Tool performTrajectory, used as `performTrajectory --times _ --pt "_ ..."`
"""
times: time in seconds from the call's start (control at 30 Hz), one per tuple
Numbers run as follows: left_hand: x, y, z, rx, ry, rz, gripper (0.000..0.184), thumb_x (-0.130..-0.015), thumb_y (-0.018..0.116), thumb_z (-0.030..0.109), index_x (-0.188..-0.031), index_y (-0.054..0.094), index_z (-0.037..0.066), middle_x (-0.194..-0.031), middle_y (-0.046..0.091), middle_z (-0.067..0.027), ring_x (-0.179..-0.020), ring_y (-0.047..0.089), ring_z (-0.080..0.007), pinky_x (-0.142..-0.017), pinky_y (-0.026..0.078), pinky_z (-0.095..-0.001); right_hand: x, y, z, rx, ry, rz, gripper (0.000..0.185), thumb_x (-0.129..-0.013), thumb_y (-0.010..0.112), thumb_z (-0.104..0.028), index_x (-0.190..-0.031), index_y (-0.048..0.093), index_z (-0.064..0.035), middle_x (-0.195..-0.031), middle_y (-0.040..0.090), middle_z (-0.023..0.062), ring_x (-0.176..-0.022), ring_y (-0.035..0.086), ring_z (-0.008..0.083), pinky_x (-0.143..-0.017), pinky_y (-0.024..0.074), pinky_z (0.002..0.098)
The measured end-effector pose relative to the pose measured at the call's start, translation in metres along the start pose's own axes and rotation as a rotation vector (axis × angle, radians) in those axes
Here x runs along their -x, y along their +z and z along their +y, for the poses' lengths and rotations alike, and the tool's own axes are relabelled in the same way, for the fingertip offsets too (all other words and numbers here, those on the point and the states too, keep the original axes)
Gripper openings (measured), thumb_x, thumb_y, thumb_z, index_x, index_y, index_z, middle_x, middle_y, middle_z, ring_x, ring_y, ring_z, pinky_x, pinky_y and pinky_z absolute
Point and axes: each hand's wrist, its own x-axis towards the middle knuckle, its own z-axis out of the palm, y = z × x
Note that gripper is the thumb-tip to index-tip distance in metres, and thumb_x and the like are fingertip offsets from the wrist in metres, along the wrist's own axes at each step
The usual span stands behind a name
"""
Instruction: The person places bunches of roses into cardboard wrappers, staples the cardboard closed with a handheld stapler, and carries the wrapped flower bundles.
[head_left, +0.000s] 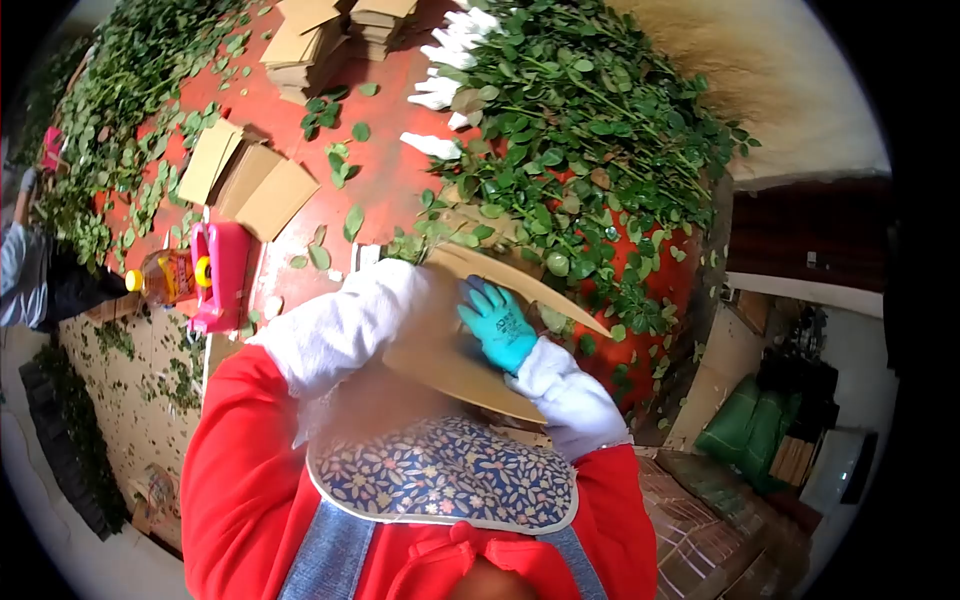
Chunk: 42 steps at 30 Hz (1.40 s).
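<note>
A brown cardboard sheet [455, 375] stands bent open in front of my chest, with its far flap [535, 285] rising toward the leafy stems. My right hand [500, 328], in a teal glove, rests between the two flaps with its fingers stretched out against the cardboard. The white left sleeve [345, 320] reaches to the near side of the same sheet. A brownish smear covers my left hand there, so its fingers cannot be made out.
Cut leafy stems [590, 120] lie heaped on the red table [385, 110], with white-wrapped bundles [450, 60] at their ends. Cardboard stacks [250, 180], a pink tool [222, 275] and a yellow-capped bottle [165, 278] are on the left. Another person [40, 265] stands at far left.
</note>
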Motion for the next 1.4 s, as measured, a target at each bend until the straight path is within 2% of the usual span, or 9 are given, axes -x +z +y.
performTrajectory --times 0.27,0.47,0.57,0.7,0.77,0.9,1.1,1.23,1.4 --pt "-0.026 0.029 -0.014 -0.108 0.07 0.101 0.031 -0.087 0.06 0.032 -0.104 0.066 0.007 -0.093 0.068 -0.0175 -0.09 0.064 -0.0365 -0.079 0.051 -0.0415 0.001 -0.001 0.002 0.008 0.023 -0.136 0.045 -0.086 0.06 -0.034 -0.125 0.055 -0.0112 -0.14 0.043 0.0152 -0.132 0.036 0.0355 -0.105 0.0296 0.0527" --pt "-0.022 0.022 -0.014 -0.111 0.071 0.033 0.031 -0.087 0.059 0.031 -0.104 0.066 0.007 -0.093 0.068 -0.0166 -0.089 0.065 -0.0353 -0.078 0.051 -0.0407 0.034 -0.211 -0.033 -1.379 0.358 0.049 0.033 -0.08 0.07 -0.01 -0.11 0.067 0.002 -0.09 0.069 0.01 -0.084 0.065 0.0204 -0.089 0.0481 0.034" --pt "-0.029 0.012 -0.007 -0.104 0.075 0.007 0.031 -0.087 0.058 0.031 -0.105 0.066 0.007 -0.093 0.068 -0.0162 -0.089 0.065 -0.0347 -0.078 0.051 -0.0404 0.018 -0.248 0.0 -1.545 0.006 0.268 0.034 -0.078 0.064 -0.002 -0.112 0.064 0.0028 -0.096 0.068 0.0116 -0.083 0.065 0.0234 -0.083 0.0512 0.0383" --pt "-0.032 0.006 -0.001 -0.113 0.084 -0.008 0.031 -0.088 0.058 0.031 -0.105 0.066 0.007 -0.093 0.068 -0.0156 -0.089 0.065 -0.034 -0.077 0.051 -0.0399 -0.103 -0.247 0.121 -1.366 0.596 0.55 0.029 -0.089 0.058 -0.018 -0.115 0.065 -0.006 -0.106 0.068 0.0108 -0.093 0.066 0.0194 -0.079 0.0488 0.0281" --pt "-0.031 0.005 0.0 -0.114 0.079 -0.017 0.031 -0.088 0.058 0.031 -0.105 0.066 0.007 -0.093 0.068 -0.0154 -0.089 0.065 -0.0336 -0.077 0.051 -0.0396 -0.165 -0.218 0.187 -0.107 0.257 0.557 0.028 -0.091 0.056 -0.024 -0.115 0.065 -0.0117 -0.104 0.068 0.0146 -0.092 0.065 0.0263 -0.077 0.0493 0.0331" --pt "-0.029 0.004 0.003 -0.111 0.074 -0.027 0.031 -0.088 0.057 0.03 -0.105 0.065 0.007 -0.093 0.068 -0.0148 -0.089 0.065 -0.0328 -0.077 0.051 -0.0391 -0.27 -0.162 0.266 0.415 0.583 0.099 0.031 -0.092 0.05 -0.014 -0.121 0.06 -0.015 -0.113 0.066 0.0138 -0.097 0.066 0.0293 -0.083 0.0516 0.041" --pt "-0.031 0.005 -0.002 -0.07 0.08 -0.052 0.031 -0.088 0.056 0.03 -0.106 0.065 0.007 -0.094 0.068 -0.014 -0.089 0.065 -0.0316 -0.076 0.051 -0.0384 -0.245 -0.159 0.293 0.398 0.543 0.221 0.025 -0.086 0.061 -0.03 -0.101 0.058 -0.0097 -0.089 0.068 0.0164 -0.083 0.065 0.0374 -0.072 0.0494 0.0496" --pt "-0.027 0.013 -0.009 -0.054 0.074 -0.065 0.03 -0.088 0.056 0.03 -0.106 0.065 0.007 -0.094 0.068 -0.0134 -0.089 0.065 -0.0309 -0.076 0.051 -0.0379 -0.175 -0.234 0.282 0.019 0.513 0.477 0.02 -0.093 0.057 -0.021 -0.109 0.064 -0.0114 -0.08 0.07 0.0065 -0.063 0.063 0.0147 -0.057 0.0473 0.0307" --pt "-0.019 0.012 -0.005 -0.079 0.052 -0.076 0.03 -0.088 0.055 0.029 -0.106 0.065 0.007 -0.094 0.068 -0.0127 -0.089 0.065 -0.0299 -0.076 0.052 -0.0373 -0.214 -0.19 0.251 0.194 0.369 0.012 0.03 -0.089 0.06 -0.023 -0.118 0.061 -0.014 -0.101 0.067 0.0113 -0.087 0.066 0.0244 -0.074 0.0525 0.0388"
